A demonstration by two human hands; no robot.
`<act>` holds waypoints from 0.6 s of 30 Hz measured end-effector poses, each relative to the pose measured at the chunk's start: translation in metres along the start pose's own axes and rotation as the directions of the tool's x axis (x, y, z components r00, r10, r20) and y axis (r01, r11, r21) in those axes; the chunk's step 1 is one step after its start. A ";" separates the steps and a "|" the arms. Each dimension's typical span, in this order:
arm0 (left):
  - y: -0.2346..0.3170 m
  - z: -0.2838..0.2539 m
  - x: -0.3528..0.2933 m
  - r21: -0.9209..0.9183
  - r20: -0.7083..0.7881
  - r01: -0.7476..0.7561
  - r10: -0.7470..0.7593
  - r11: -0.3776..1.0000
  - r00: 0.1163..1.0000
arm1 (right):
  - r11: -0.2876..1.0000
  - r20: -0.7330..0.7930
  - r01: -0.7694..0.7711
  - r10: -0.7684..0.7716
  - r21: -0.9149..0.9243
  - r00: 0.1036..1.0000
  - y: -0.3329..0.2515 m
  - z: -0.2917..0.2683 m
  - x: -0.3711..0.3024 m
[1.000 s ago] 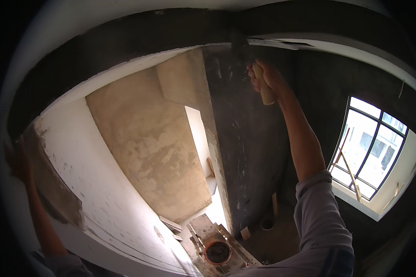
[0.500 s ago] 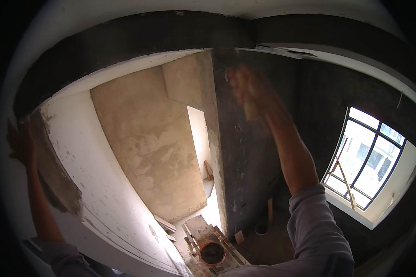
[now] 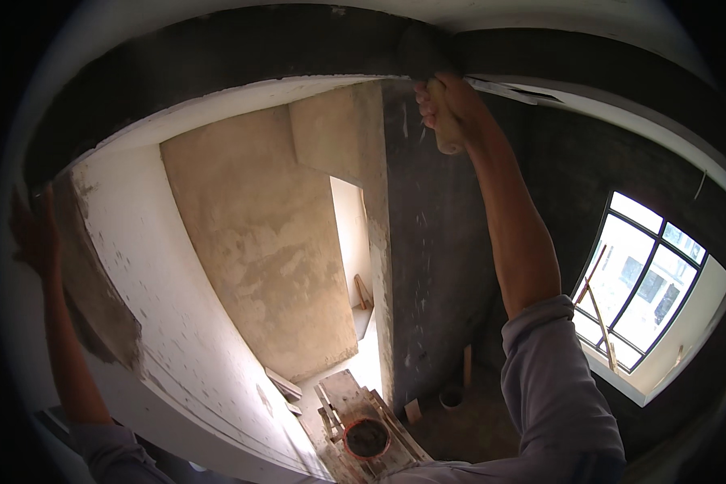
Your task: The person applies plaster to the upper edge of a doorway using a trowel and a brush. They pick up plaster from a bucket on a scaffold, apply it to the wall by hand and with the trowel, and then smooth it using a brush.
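My right hand (image 3: 448,109) is raised at upper centre, closed around the pale wooden handle (image 3: 446,137) of a tool. The tool's dark head blends into the dark grey beam (image 3: 242,48) above, so its shape is hard to make out. At the far left, my left hand (image 3: 36,234) is lifted to the beam's lower end, beside the patchy grey wall edge (image 3: 97,266). Its fingers look stretched out in the shade, and nothing shows in them. Well below both hands, a reddish-rimmed bucket (image 3: 367,438) of dark grey mix stands on a plank platform (image 3: 343,391).
A dark plastered wall (image 3: 427,266) runs down the middle, with a beige wall (image 3: 258,242) to its left. On the right is a black-framed window (image 3: 641,274) with sticks leaning by it. A second bucket (image 3: 452,395) stands on the floor below.
My right hand, blurred before, has moved up and slightly right, bringing the tool against the beam. My left hand has stayed at almost the same spot.
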State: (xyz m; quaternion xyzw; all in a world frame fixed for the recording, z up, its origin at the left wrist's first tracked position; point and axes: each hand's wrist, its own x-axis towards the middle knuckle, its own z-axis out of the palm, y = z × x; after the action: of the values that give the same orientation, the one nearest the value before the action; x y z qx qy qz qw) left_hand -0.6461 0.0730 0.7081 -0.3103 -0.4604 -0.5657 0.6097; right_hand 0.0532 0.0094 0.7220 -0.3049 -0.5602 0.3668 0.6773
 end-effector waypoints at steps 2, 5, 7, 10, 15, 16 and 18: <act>-0.006 0.000 0.000 0.025 0.038 0.019 -0.020 1.000 0.999 | 1.000 -0.016 -0.016 0.016 -0.003 1.000 0.005 0.031 -0.005; -0.015 0.009 0.001 -0.016 -0.028 -0.016 0.016 1.000 0.999 | 1.000 -0.030 -0.024 0.024 -0.010 0.999 0.011 0.077 -0.015; -0.017 0.010 0.000 -0.011 -0.034 -0.005 0.005 1.000 0.999 | 0.999 -0.014 -0.040 0.040 0.031 0.999 0.016 0.103 -0.023; 0.000 0.004 -0.001 0.059 0.033 0.066 -0.068 0.996 0.997 | 0.999 0.025 -0.054 0.054 -0.003 0.998 0.019 0.133 -0.033; 0.007 -0.001 0.000 0.090 0.088 0.100 -0.108 0.991 0.990 | 0.936 0.282 0.051 0.053 -0.348 0.958 0.026 0.200 -0.073; 0.007 -0.004 0.001 0.103 0.095 0.108 -0.118 0.989 0.989 | 0.920 0.380 0.102 0.054 -0.378 0.923 0.026 0.208 -0.086; -0.003 -0.011 0.003 0.113 0.092 0.082 -0.092 0.990 0.991 | 0.868 0.526 0.189 0.094 -0.459 0.845 0.021 0.219 -0.105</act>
State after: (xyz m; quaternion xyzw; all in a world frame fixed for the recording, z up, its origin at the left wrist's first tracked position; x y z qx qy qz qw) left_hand -0.6467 0.0611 0.7062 -0.2832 -0.5329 -0.5500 0.5773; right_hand -0.1761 -0.0668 0.6896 -0.3393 -0.8078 0.2636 0.4036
